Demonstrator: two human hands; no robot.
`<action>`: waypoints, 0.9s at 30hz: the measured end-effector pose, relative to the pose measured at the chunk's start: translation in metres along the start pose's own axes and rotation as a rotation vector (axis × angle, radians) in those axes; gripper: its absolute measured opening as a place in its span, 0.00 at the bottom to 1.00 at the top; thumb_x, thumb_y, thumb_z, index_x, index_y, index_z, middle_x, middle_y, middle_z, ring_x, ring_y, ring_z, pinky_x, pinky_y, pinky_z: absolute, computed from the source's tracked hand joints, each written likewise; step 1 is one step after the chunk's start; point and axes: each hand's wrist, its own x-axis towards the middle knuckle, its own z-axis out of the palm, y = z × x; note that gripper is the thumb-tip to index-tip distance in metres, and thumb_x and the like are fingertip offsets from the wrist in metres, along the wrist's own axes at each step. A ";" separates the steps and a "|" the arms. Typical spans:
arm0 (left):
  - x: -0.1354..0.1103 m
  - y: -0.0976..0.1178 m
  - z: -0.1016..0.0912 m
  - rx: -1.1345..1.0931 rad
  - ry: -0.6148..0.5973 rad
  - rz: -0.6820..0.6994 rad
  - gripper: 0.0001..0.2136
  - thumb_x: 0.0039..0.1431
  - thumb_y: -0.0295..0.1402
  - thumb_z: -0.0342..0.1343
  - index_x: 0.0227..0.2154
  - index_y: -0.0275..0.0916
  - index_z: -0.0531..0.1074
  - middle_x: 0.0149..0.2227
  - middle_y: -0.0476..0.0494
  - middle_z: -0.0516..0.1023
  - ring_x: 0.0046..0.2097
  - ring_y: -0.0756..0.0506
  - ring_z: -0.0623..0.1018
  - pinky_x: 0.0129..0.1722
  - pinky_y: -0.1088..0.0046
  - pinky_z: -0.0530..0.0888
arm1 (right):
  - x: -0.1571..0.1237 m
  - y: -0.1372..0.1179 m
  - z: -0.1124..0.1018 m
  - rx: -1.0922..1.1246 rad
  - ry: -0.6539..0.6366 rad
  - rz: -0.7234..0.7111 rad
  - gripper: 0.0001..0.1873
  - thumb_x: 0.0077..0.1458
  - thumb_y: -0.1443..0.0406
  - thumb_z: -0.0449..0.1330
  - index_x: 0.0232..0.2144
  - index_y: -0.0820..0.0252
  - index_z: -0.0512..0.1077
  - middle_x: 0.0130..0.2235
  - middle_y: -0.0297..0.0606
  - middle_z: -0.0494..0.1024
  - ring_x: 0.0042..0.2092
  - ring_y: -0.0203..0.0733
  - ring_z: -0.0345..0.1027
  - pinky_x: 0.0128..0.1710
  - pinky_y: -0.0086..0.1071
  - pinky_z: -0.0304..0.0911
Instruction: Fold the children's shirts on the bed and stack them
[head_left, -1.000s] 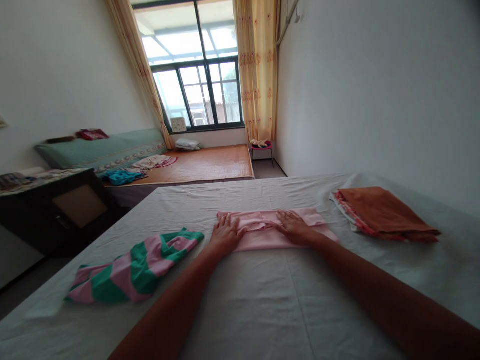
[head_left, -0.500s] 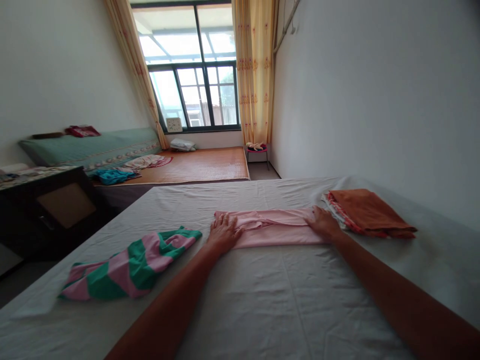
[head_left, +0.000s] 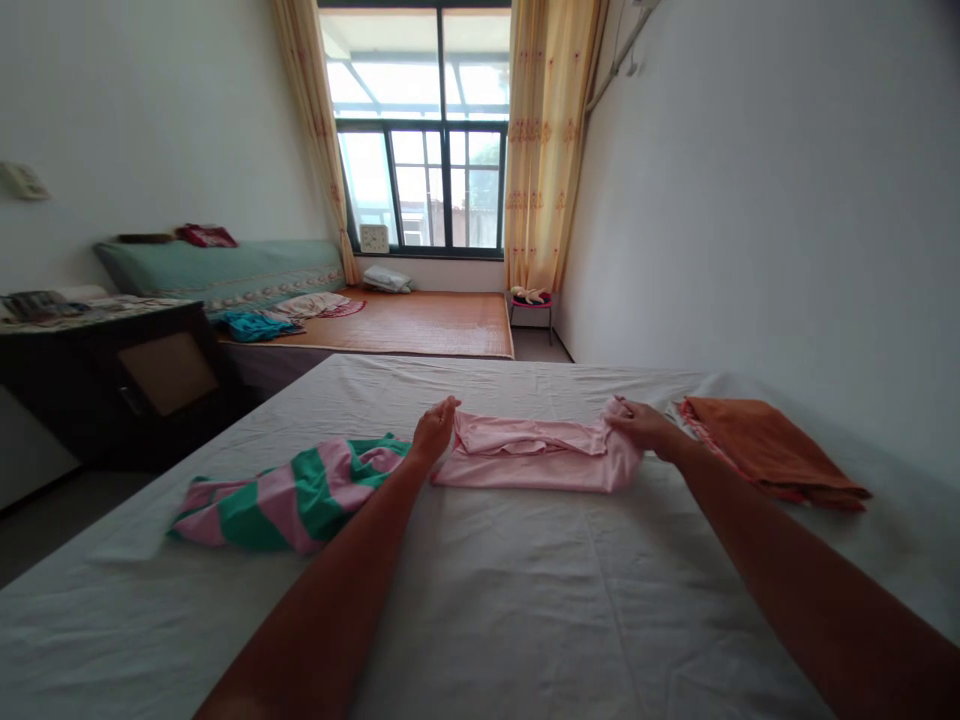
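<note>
1 white sheet (head_left: 487, 610), spread over a broad flat surface, wrinkled, fills the foreground. 1 low bed (head_left: 427, 325) with a brown mat, past the sheet's far edge. 1 dark-framed window (head_left: 442, 126), back wall. 2 yellow patterned curtains, one at each side: left curtain (head_left: 315, 130), right curtain (head_left: 551, 150). 1 dark cabinet (head_left: 97, 380), far left.

Cloth items on the sheet, 3 in all: 1 orange-brown folded cloth (head_left: 772, 445) at right, 1 green-and-pink striped cloth (head_left: 292, 500) at left, bunched, 1 pink cloth (head_left: 525, 470) between them, folded into a wide strip, right end raised and blurred.

2 forearms, both bare, slanting inward from the lower corners; the left one crosses in front of the striped cloth's right end. 2 hands, one at each end of the pink cloth. Left hand (head_left: 433, 430): fingers drawn together, pinching the upper left corner, wrist upright. Right hand (head_left: 643, 425): fingers pointing left, thumb and fingers closed on the upper right end, just beside the orange-brown cloth.
</note>
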 end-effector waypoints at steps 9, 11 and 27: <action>0.003 -0.020 -0.006 -0.400 0.088 -0.200 0.29 0.62 0.50 0.38 0.44 0.31 0.75 0.46 0.32 0.78 0.45 0.41 0.78 0.41 0.64 0.74 | 0.007 -0.116 0.151 0.232 -0.200 -0.041 0.15 0.47 0.58 0.64 0.32 0.61 0.66 0.29 0.36 0.74 0.25 0.33 0.65 0.18 0.23 0.58; 0.003 -0.019 -0.009 -0.400 0.095 -0.195 0.28 0.63 0.49 0.38 0.43 0.30 0.74 0.46 0.31 0.78 0.45 0.41 0.78 0.41 0.64 0.74 | 0.006 -0.127 0.166 0.251 -0.307 -0.039 0.15 0.51 0.56 0.62 0.33 0.61 0.66 0.34 0.40 0.76 0.27 0.34 0.68 0.20 0.24 0.62; -0.022 0.025 0.012 0.473 -0.108 0.060 0.18 0.61 0.39 0.48 0.52 0.40 0.69 0.48 0.39 0.75 0.51 0.38 0.70 0.51 0.60 0.67 | -0.005 -0.042 0.152 -0.485 0.068 -0.496 0.21 0.61 0.66 0.44 0.51 0.63 0.69 0.52 0.45 0.74 0.56 0.45 0.60 0.57 0.38 0.56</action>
